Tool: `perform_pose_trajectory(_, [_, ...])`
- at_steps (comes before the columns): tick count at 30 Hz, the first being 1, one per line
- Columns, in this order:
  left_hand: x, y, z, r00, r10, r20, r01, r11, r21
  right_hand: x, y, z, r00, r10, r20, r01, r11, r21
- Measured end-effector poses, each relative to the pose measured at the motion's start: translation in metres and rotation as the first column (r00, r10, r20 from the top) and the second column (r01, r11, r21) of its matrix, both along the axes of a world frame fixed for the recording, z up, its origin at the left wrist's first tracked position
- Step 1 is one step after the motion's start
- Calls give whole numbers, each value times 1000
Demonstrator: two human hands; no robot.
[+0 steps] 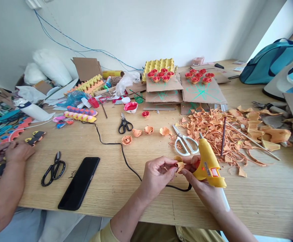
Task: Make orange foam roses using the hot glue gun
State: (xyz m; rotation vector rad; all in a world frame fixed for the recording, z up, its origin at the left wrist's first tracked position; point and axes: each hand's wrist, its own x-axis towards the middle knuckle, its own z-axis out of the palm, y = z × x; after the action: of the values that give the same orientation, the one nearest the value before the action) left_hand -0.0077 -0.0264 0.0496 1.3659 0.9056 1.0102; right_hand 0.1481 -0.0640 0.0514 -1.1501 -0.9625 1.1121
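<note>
Near the table's front edge my left hand (158,173) pinches a small orange paper flower (179,164) with curled petals. My right hand (199,181) is closed around the handle of a yellow glue gun (208,163), its nozzle tilted up and away; the fingertips of that hand also touch the flower. A red light glows on the gun's side, and a white glue stick (225,200) sticks out of its back. Just beyond my hands lie white-handled scissors (185,141) and several orange flowers (148,130). A black cord (128,164) runs across the table.
A heap of orange scraps (206,127) covers the right side. Red flowers (196,76) stand on cardboard (203,92) at the back. Black scissors (53,169), a phone (79,183) and another person's hands (12,154) are on the left. Red paint fills a small dish (130,107).
</note>
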Motion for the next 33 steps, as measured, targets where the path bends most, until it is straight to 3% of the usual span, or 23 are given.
perform_pose_trajectory(3, [-2,-1,4,999,-44,6,44,999,20,2,-1,-3,1000,3,-3,-3,1000,-2])
perform_pose_trajectory(7, [-2,-2,5,995,-88,-53,95,984,154,5,-2,-4,999,16,-51,-15,1000,8])
perform_pose_trajectory(13, [0,-3,0,989,35,-147,23,926,377,8,-3,-4,990,110,-83,-110,994,-4])
perform_pose_trajectory(21, [-3,-1,-7,985,58,-162,42,831,555,13,-5,-11,988,146,-45,-146,989,5])
perform_pose_trajectory(28, [-3,-4,-2,976,78,-202,68,774,629,11,-4,-12,981,175,-81,-171,984,54])
perform_pose_trajectory(33, [-6,-4,1,969,17,-246,158,723,673,11,-5,-12,978,176,-115,-172,984,48])
